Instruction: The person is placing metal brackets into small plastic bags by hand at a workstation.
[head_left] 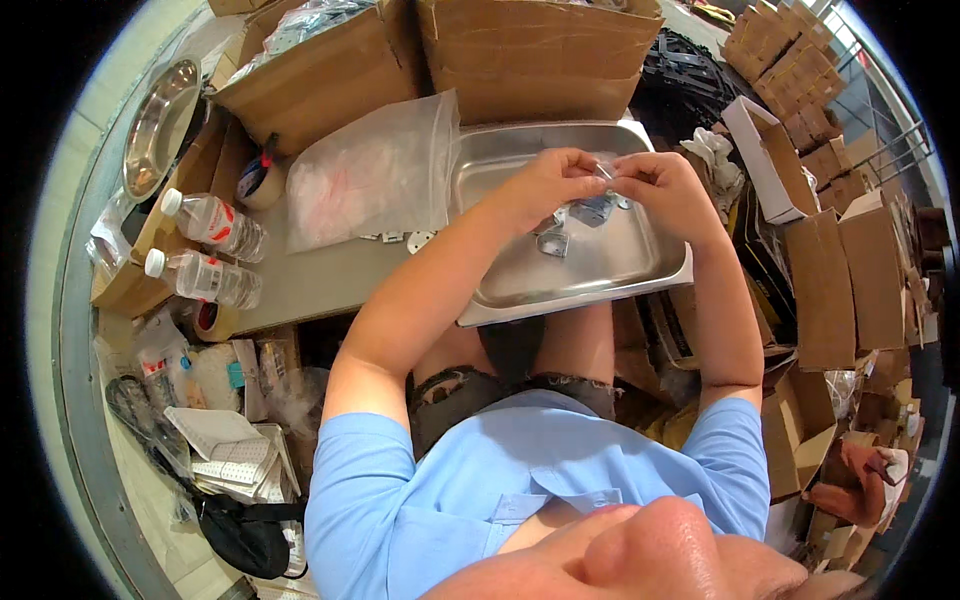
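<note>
Both my hands meet over a shallow steel tray (520, 285) on the table. My left hand (553, 181) and my right hand (655, 185) pinch a small clear plastic bag (598, 205) between their fingertips; something dark and metallic hangs inside it. Under the hands, on the tray floor, lie a few small metal parts (553, 243). Left of the tray a larger clear plastic bag (375, 175) lies flat, with a few small parts (405, 238) at its near edge.
Open cardboard boxes (330, 70) stand behind the tray, and stacks of flat cartons (850, 280) fill the right side. Two water bottles (205, 250), tape rolls (258, 185) and a round steel bowl (160, 125) sit at the left. A black bag (240, 535) lies on the floor.
</note>
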